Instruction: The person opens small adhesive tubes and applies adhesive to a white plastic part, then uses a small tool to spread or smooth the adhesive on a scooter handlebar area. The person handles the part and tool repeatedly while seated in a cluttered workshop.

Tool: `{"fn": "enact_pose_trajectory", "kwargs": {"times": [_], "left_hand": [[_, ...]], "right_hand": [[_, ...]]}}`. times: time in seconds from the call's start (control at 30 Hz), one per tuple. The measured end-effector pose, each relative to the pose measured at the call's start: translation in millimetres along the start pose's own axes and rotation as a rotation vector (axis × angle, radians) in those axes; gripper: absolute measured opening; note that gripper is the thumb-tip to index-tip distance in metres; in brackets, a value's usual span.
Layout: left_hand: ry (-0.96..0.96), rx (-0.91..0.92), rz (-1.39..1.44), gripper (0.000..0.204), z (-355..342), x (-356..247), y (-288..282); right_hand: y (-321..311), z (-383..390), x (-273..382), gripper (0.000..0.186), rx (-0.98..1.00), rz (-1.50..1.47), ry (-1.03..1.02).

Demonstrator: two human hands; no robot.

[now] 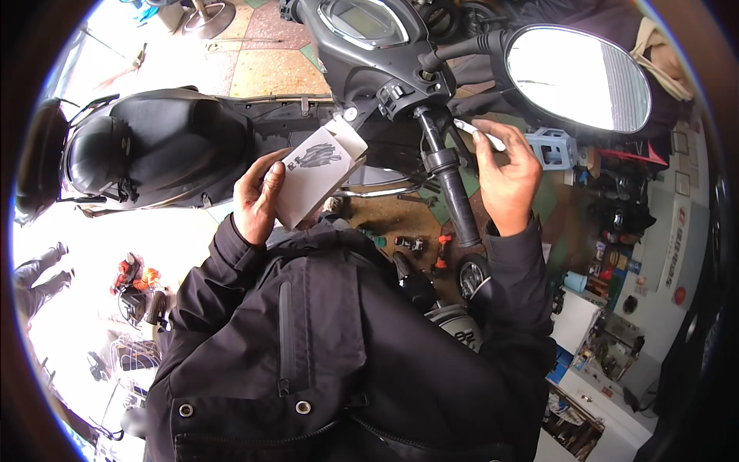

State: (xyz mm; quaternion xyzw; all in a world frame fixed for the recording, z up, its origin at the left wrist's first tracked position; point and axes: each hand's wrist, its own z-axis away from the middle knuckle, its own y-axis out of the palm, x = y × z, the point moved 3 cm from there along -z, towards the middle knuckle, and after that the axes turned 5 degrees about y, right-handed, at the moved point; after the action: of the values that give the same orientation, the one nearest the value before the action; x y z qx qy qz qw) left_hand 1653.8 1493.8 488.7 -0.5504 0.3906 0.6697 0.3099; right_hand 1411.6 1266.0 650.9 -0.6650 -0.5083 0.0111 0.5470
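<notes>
My left hand [260, 197] is closed round a small white cardboard box [312, 183] with a dark printed picture on its face and its top flap raised. Pinched in the fingers of my right hand [509, 179] is a slim white stick-like object [485, 137]; its exact kind cannot be made out. That hand hovers just right of the black handlebar grip [460, 202], apart from it. The scooter's handlebar switch block [399, 98] lies between my two hands. What the box holds inside is hidden.
A large round mirror [579, 77] juts out beyond my right hand. The grey dashboard [362, 23] is ahead, and the black seat [177, 135] stretches to the left. Small tools, among them a red one [443, 252], lie on the floor. Cluttered shelves [608, 262] stand at right.
</notes>
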Motion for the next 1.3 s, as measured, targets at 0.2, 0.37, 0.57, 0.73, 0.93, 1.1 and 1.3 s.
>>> {"fn": "enact_pose_trajectory", "kwargs": {"times": [0.2,0.37,0.57,0.73,0.93,1.1,1.3], "left_hand": [[-0.022,-0.047,0.020,0.042,7.4,3.2,-0.7],[-0.031,-0.083,0.005,0.042,13.3,4.6,1.1],[-0.045,-0.087,0.022,0.041,15.8,5.2,3.4],[-0.061,-0.065,0.038,0.040,15.8,5.6,4.2],[-0.097,0.052,0.074,0.038,10.7,7.3,6.3],[-0.118,0.185,0.029,0.037,0.3,0.2,16.5],[-0.140,0.285,0.073,0.036,-7.8,0.1,33.4]], "right_hand": [[20.2,-10.4,-15.9,0.021,0.112,-0.004,-0.111],[30.6,-13.7,-26.0,0.019,0.156,-0.003,-0.132],[38.6,-17.9,-26.7,0.019,0.172,-0.022,-0.142],[27.0,-16.0,-18.4,0.019,0.164,0.013,-0.175],[11.3,-8.3,-15.4,0.017,0.222,-0.010,-0.056],[2.0,-14.1,-20.0,0.017,0.345,-0.028,0.036],[-4.0,-29.6,-8.7,0.021,0.467,0.032,0.010]]}}
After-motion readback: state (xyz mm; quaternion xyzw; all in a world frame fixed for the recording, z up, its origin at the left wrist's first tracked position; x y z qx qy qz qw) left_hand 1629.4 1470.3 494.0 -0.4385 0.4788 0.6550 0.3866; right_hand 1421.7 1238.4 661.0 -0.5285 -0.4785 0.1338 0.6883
